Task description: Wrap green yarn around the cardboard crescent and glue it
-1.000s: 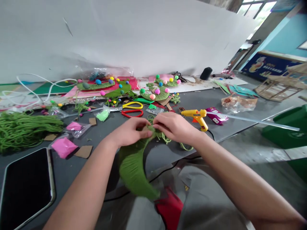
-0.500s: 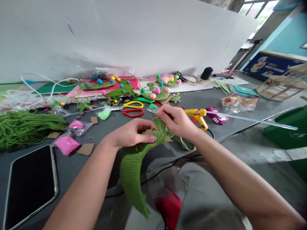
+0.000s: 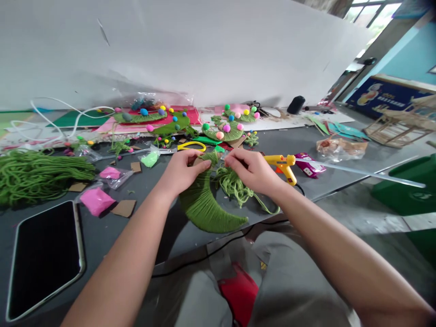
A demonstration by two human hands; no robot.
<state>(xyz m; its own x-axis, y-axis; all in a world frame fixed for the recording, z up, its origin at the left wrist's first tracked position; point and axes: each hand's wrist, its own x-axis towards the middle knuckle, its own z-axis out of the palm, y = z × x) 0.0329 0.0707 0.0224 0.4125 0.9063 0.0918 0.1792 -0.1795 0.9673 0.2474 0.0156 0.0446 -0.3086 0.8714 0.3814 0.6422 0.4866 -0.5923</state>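
A crescent wrapped in green yarn [image 3: 211, 210] curves above the table's front edge, its lower tip pointing right. My left hand [image 3: 186, 171] is closed round its upper part, thumb across the front. Just right of the crescent's top, my right hand [image 3: 250, 167] is closed with its fingertips pinched; green yarn appears to run into them, though the strand itself is hard to see. Below that hand a loose bundle of green yarn [image 3: 236, 187] lies on the table. Behind the left hand are scissors with a yellow handle [image 3: 192, 146], partly hidden.
A yellow glue gun [image 3: 284, 165] rests right of my right hand. On the left lie a green yarn hank [image 3: 41, 177], a pink packet [image 3: 97, 201] and a tablet [image 3: 46, 259]. Pompom-covered green pieces [image 3: 225, 131] stand at the back. A green bin [image 3: 405, 186] is beyond the table's right edge.
The crescent has turned, its lower tip swinging from downward to the right and up. My left hand has moved up with it, and the yarn bundle now lies apart from the crescent.
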